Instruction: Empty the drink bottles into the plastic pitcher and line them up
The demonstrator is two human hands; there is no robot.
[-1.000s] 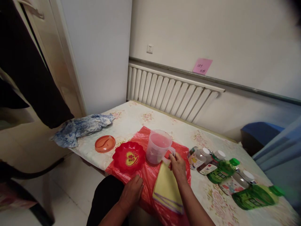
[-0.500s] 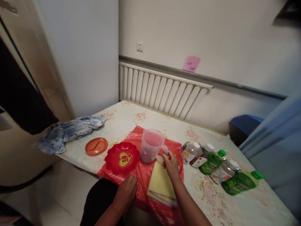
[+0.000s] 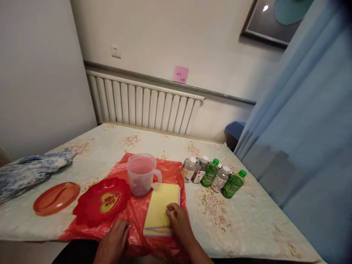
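- Your right hand (image 3: 178,220) has left the handle of the clear measuring jug (image 3: 141,175), where it was a second ago, and now rests on the near right part of the folded yellow cloth (image 3: 161,207).
- The fingers (image 3: 172,211) of that hand are curled loosely, tips pressing down on the cloth; they hold nothing, as far as the view shows.
- Your left hand (image 3: 112,244) stays where it was, flat on the red plastic sheet (image 3: 169,172) at the near edge of the surface (image 3: 247,227), fingers spread and nothing in them.
- The jug now stands free and upright on the red sheet, handle turned to the right, just behind the cloth's far edge; I cannot tell whether the two touch.
- The yellow cloth lies flat on the red sheet between your hands and the jug, its purple edging showing at the near end.
- The red heart-patterned dish (image 3: 103,200) sits left of the jug on the same sheet; the orange lid (image 3: 56,198) is further left, on the bare tablecloth.
- The row of bottles (image 3: 213,176) to the right is untouched, well clear of your right hand.
- Your view has swung right, so the blue curtain (image 3: 302,146) fills that side and the blue patterned cloth (image 3: 30,172) sits at the left edge.
- My reading: attention has passed from jug to cloth.
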